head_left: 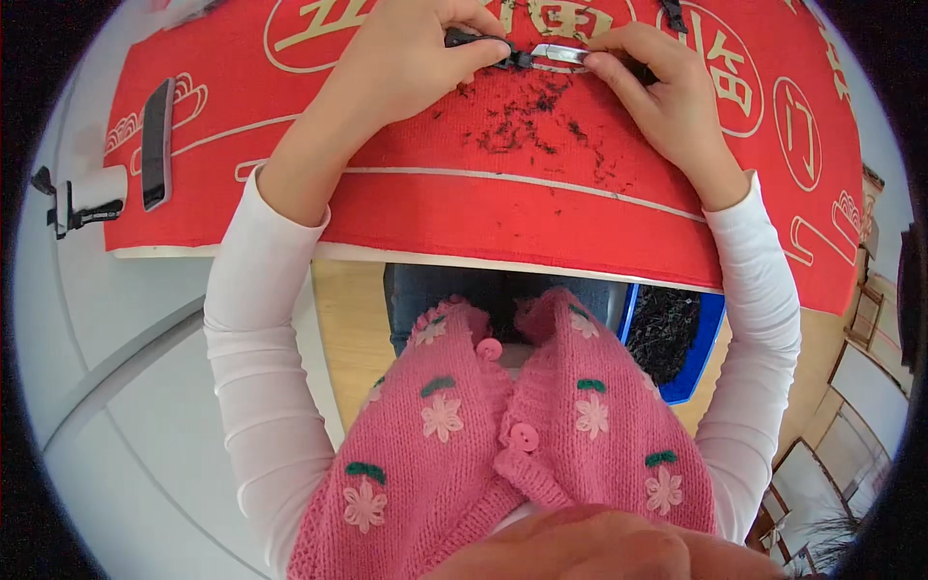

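My left hand is closed on a black part, pinched between thumb and fingers near the table's far side. My right hand grips a silver nail clipper by its end, thumb against fingers. The clipper's other end meets the tip of the black part; whether its jaws are pressed together is too small to tell. Under both hands, many small black scraps lie scattered on the red mat.
A phone lies at the mat's left, beside a white item with black straps. Another black piece rests at the far right. Below the table edge, a blue bin holds black scraps. Chairs stand at the lower right.
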Tool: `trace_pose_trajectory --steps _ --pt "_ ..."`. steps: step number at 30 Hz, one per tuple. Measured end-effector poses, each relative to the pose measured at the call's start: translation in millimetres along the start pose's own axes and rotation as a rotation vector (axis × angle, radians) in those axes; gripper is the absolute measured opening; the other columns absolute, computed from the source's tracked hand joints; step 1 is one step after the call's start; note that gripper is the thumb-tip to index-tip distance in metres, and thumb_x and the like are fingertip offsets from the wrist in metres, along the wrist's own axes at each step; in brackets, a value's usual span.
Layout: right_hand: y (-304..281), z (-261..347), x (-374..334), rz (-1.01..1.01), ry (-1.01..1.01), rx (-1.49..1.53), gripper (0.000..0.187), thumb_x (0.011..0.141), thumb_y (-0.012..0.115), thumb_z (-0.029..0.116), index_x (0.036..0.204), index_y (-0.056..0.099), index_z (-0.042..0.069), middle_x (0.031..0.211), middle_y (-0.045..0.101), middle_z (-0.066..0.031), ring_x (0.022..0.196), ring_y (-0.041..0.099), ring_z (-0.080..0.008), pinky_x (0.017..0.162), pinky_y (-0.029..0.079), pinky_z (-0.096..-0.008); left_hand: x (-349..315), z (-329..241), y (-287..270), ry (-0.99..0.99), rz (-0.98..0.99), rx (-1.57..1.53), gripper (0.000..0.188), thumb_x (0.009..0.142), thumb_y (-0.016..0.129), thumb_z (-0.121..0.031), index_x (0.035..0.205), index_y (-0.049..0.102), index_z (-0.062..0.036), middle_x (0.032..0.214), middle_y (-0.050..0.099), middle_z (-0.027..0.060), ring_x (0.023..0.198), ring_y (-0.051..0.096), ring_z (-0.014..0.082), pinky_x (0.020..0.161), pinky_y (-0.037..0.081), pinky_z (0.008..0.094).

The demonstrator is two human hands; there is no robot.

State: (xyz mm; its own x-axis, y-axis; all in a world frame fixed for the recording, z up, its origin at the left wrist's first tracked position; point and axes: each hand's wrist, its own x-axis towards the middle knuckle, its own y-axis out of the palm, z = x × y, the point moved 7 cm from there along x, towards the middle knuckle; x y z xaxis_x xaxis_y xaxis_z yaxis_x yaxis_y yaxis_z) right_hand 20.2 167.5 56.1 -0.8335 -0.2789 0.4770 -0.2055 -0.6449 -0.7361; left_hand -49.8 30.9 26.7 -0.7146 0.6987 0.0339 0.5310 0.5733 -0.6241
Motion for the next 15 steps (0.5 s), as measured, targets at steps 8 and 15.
trace_pose_trajectory --steps 8,15 --pt "7.2 -3.2 -2.3 0.027 -0.039 -0.017 0.01 0.077 0.06 0.006 0.085 0.06 0.0 0.076 0.057 -0.0041 0.058 0.046 -0.0135 0.053 0.037 -0.0214 -3.3 1.0 2.2 -0.118 0.0 -0.095 0.008 0.072 0.058 0.002 0.079 0.061 0.0062 0.063 0.058 0.0081 0.049 0.048 0.0099 0.048 0.038 0.0176" --pt "6.5 -1.0 -0.3 0.041 -0.007 0.033 0.009 0.076 0.061 0.005 0.084 0.06 0.0 0.075 0.055 -0.0044 0.059 0.046 -0.0139 0.053 0.037 -0.0215 -4.3 0.3 2.5 -0.14 0.008 -0.129 0.006 0.073 0.058 0.003 0.078 0.06 0.0056 0.064 0.058 0.0079 0.049 0.047 0.0095 0.048 0.038 0.0171"
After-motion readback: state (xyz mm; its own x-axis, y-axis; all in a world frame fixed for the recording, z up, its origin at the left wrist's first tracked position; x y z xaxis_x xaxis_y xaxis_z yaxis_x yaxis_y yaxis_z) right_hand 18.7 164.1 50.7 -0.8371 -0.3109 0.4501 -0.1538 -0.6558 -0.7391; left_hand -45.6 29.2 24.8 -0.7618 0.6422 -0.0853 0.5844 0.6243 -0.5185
